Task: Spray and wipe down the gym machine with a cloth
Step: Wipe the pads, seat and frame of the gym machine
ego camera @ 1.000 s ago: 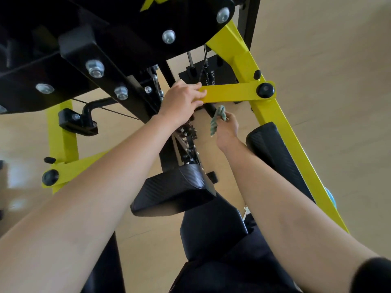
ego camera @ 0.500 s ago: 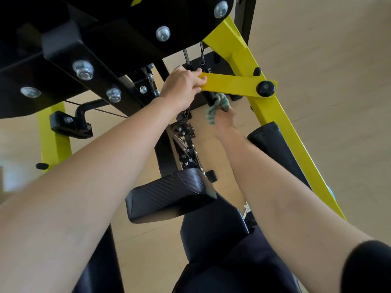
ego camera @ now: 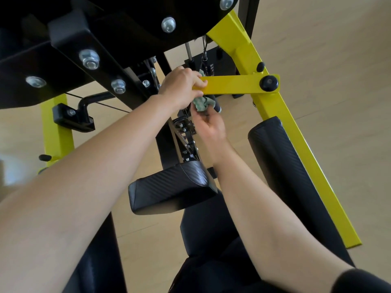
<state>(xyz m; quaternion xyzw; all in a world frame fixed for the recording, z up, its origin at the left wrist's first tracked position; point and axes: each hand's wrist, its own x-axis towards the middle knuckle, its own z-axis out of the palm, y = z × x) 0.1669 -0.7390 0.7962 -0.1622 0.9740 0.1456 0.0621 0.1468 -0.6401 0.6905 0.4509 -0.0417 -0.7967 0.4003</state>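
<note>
My left hand (ego camera: 182, 87) clasps the yellow bar (ego camera: 232, 84) at its end; my right hand (ego camera: 209, 125) pinches the cloth (ego camera: 201, 103) under its lower edge, open floor (ego camera: 317, 60) beyond

Pale wood-look floor (ego camera: 330, 66), daylit

Yellow bar (ego camera: 234, 84) above; black pad (ego camera: 171, 187) below; crowded gap between

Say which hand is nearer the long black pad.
Right. The right hand, holding the cloth, is beside the long black pad; the left hand grips the yellow crossbar, farther off.
</note>
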